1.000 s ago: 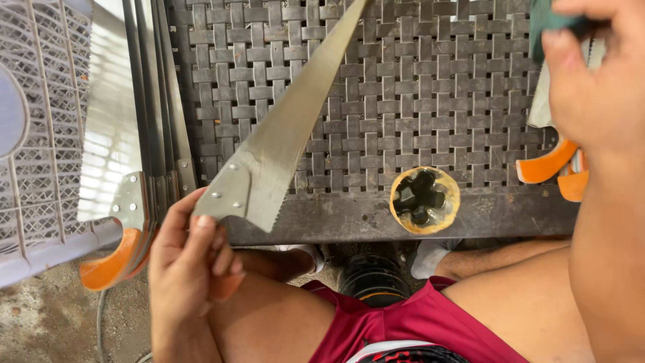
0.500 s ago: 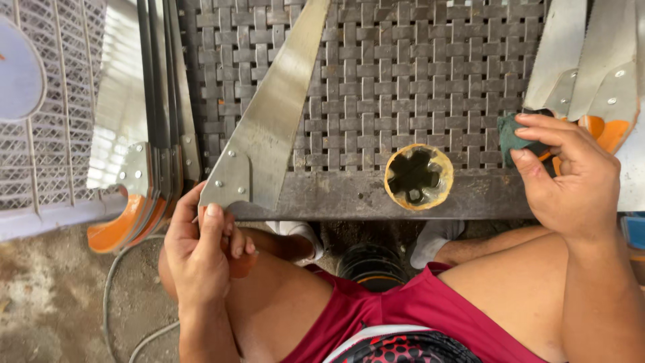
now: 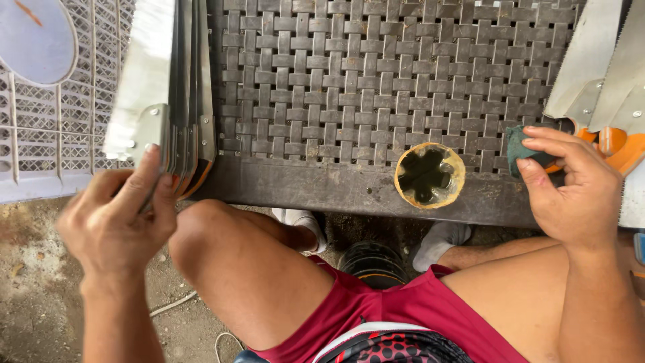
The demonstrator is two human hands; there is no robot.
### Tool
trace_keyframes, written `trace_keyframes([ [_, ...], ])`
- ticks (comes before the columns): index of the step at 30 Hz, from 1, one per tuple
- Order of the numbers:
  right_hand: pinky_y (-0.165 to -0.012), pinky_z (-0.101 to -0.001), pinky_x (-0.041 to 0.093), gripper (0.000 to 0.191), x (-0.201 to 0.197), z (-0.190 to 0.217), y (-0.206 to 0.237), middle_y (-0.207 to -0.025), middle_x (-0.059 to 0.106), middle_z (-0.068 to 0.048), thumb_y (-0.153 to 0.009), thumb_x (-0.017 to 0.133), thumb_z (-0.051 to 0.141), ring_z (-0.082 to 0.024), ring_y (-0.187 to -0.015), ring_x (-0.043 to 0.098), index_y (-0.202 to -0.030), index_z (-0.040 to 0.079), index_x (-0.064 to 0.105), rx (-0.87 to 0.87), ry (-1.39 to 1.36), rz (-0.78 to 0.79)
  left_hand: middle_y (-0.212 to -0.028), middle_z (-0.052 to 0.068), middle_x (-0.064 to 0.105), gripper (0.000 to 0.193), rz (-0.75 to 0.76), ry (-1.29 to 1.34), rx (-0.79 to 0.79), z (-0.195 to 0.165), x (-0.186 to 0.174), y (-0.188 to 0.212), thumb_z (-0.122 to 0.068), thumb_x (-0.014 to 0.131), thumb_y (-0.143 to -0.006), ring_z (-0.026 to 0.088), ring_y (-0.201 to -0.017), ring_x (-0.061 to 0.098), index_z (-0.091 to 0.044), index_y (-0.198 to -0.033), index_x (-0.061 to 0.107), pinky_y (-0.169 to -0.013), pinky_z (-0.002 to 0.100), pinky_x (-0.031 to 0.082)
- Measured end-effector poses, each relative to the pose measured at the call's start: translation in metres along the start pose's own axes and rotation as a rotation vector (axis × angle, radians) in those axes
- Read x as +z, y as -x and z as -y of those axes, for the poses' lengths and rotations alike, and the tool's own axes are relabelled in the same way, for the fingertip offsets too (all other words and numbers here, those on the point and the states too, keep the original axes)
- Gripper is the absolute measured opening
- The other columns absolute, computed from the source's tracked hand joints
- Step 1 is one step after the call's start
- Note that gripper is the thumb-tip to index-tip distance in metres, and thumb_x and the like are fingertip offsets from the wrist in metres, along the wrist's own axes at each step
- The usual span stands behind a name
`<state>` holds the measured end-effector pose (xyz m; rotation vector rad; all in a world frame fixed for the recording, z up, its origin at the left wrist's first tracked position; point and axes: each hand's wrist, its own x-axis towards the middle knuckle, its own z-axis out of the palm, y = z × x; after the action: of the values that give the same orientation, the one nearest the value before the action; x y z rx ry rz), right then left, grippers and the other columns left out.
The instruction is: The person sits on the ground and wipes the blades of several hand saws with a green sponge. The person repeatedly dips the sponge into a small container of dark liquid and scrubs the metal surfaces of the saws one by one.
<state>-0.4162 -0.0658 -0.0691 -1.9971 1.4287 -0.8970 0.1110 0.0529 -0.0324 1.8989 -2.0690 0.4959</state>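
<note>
At the near left edge of the woven desk (image 3: 376, 87), the person's left hand (image 3: 117, 218) clenches the handle end of a saw blade (image 3: 141, 87), thumb pressed against the metal near its rivets. That blade stands on edge beside a stack of saws (image 3: 191, 101) with orange handles, between the desk and a white plastic crate (image 3: 47, 134). On the right, the right hand (image 3: 571, 191) pinches a small green scouring pad (image 3: 521, 149) in its fingers, just beside two more saws (image 3: 598, 74) lying on the desk. A round yellow-rimmed hole (image 3: 430, 176) sits in the desk's front edge between both hands.
</note>
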Motion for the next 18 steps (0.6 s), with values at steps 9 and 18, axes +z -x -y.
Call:
trace_keyframes([
  [9,-0.106,-0.0293,0.050,0.025,0.003,0.008,-0.006,-0.130,0.067,-0.016,-0.094,0.070,-0.004,-0.020,-0.121,0.064,-0.118,-0.004,0.065,-0.025,-0.087,-0.001,-0.087,-0.003,0.077,0.023,0.223,-0.306,-0.045,0.038,0.019,0.017,-0.034,0.079,-0.099,0.011,-0.074,0.065,-0.024,-0.119,0.083,-0.068,0.028,0.045],
  [18,-0.106,-0.0289,0.052,0.022,-0.001,0.005,-0.004,-0.131,0.068,-0.016,-0.097,0.072,-0.003,-0.020,-0.121,0.066,-0.119,-0.004,0.066,-0.036,-0.066,-0.010,-0.111,0.010,0.074,0.034,0.225,-0.231,-0.163,0.014,-0.002,-0.005,-0.035,0.082,-0.100,0.024,-0.101,0.069,-0.012,-0.125,0.078,-0.097,0.038,0.045],
])
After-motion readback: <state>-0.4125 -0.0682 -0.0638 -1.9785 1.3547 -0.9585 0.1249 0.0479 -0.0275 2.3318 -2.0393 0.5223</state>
